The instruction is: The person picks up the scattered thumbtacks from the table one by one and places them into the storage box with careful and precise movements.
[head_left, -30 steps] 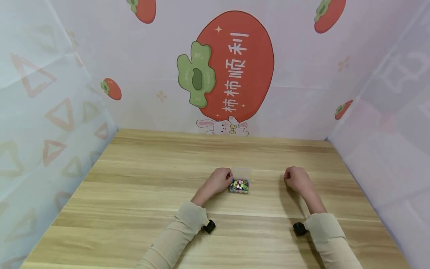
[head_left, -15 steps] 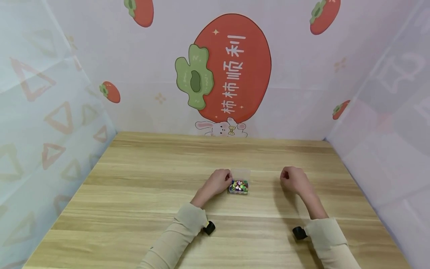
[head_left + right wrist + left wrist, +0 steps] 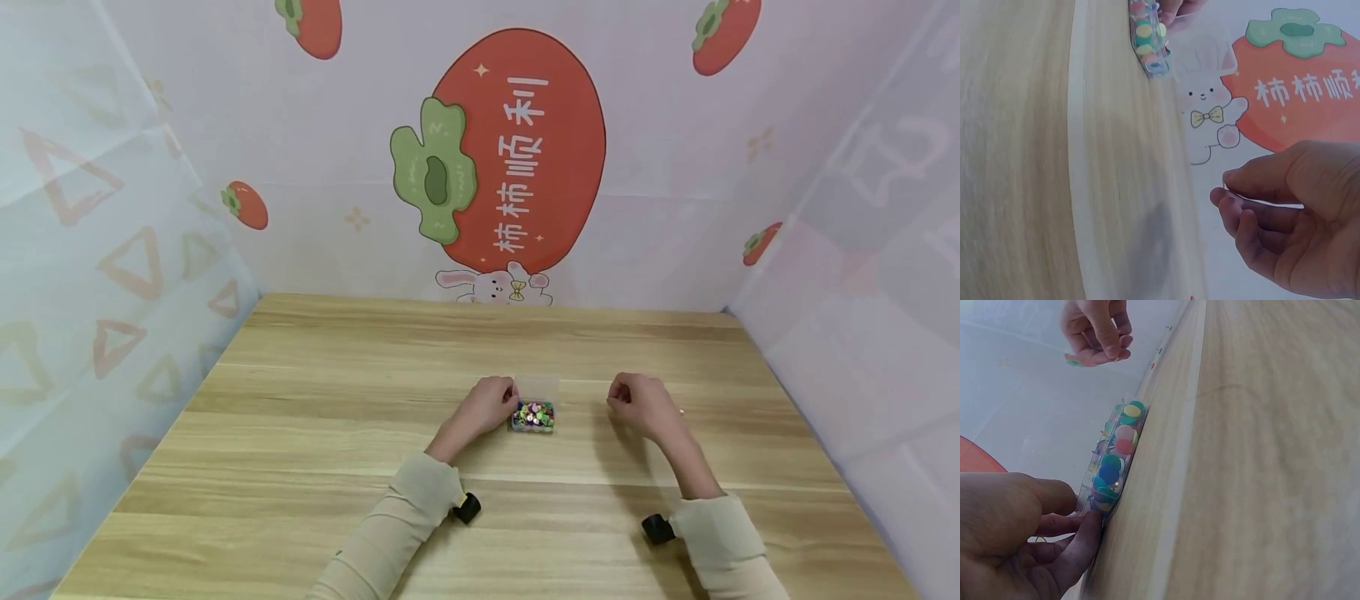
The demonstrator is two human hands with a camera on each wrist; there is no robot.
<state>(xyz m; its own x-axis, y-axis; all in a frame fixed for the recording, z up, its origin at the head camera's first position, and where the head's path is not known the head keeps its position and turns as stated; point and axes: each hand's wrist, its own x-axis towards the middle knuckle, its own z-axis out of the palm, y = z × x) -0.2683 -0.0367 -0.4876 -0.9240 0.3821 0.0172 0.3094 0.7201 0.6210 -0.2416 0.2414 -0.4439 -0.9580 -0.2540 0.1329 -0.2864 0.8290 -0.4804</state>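
Observation:
A small clear box of colourful thumbtacks (image 3: pixel 533 417) sits on the table, its transparent lid (image 3: pixel 537 387) raised at the back. At the box's left end, my left hand (image 3: pixel 489 402) pinches the edge with thumb and fingers, clearest in the left wrist view (image 3: pixel 1022 531). My right hand (image 3: pixel 642 406) hovers above the table to the right of the box, apart from it. Its thumb and forefinger tips come close together with the other fingers loosely curled, and I see no thumbtack between them in the right wrist view (image 3: pixel 1297 219).
Several loose thumbtacks stand on the table beyond the box in the left wrist view, among them a red thumbtack (image 3: pixel 1152 365) and a green thumbtack (image 3: pixel 1160 350). A pale speck (image 3: pixel 681 410) shows beside my right hand. Printed cloth walls (image 3: pixel 337 233) enclose the wooden table (image 3: pixel 300 400).
My right hand has moved left toward the box, and a pale speck on the table now shows behind it. My left hand and the box stay in place.

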